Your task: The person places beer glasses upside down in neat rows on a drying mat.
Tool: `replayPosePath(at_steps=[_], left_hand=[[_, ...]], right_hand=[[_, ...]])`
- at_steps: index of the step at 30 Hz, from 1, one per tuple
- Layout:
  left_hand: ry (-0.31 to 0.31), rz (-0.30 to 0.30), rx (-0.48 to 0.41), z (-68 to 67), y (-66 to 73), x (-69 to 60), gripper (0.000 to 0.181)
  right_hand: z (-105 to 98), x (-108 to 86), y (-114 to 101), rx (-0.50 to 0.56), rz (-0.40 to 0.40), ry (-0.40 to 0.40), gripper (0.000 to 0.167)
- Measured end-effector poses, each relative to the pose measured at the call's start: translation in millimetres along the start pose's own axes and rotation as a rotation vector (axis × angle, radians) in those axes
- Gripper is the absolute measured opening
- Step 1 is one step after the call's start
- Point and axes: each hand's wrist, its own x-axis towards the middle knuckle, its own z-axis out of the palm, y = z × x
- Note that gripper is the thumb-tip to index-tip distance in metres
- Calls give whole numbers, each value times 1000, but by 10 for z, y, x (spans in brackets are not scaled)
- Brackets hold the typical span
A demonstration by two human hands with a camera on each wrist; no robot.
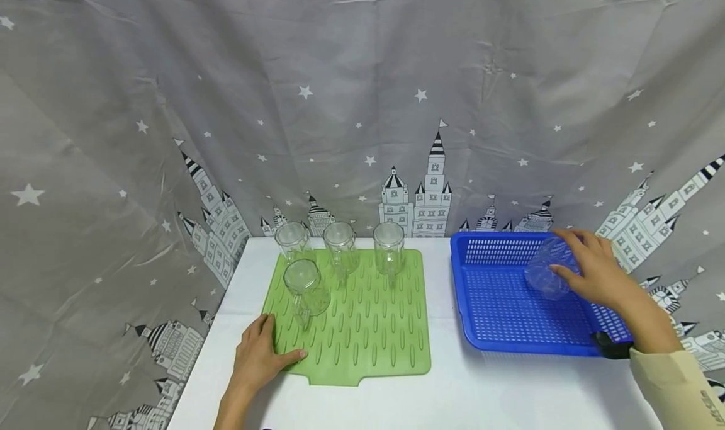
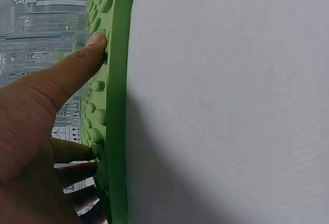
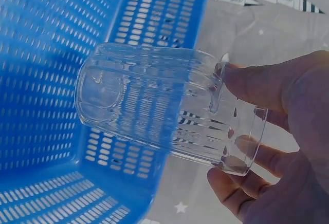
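Note:
My right hand point(image 1: 595, 272) grips a clear glass mug point(image 1: 548, 272) by one end, above the right part of a blue basket point(image 1: 461, 304). In the right wrist view the thumb and fingers point(image 3: 257, 82) hold the mug point(image 3: 149, 98) from opposite sides, its base towards the basket. My left hand point(image 1: 257, 354) rests at the front left of a green ridged mat point(image 1: 374, 348); the thumb point(image 2: 77, 67) lies on top and the other fingers are spread along the left edge. Several clear glass mugs stand on the mat, the nearest one point(image 1: 308, 291) just beyond the left hand.
Three glass mugs, among them a right-hand one point(image 1: 389, 250), form a row along the mat's back edge. Behind the white table point(image 1: 442, 392) hangs a grey curtain point(image 1: 340, 134) printed with stars and castles. A black object point(image 1: 612, 347) sits beneath the right wrist.

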Motion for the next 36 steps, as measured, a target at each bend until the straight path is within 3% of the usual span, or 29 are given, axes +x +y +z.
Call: replayPosePath(at_steps=[8, 22, 27, 36], left_hand=[[26, -1, -11, 6, 19, -48, 127], [173, 34, -87, 109, 46, -135, 106], [195, 8, -139, 128, 127, -219, 91], [238, 19, -261, 152, 341, -341, 56]], right_hand=[[-17, 53, -199, -34, -36, 4, 70], [-26, 100, -446, 2, -75, 5, 71], [-27, 148, -547, -1, -92, -5, 70], [-5, 180, -680, 13, -100, -20, 68]])
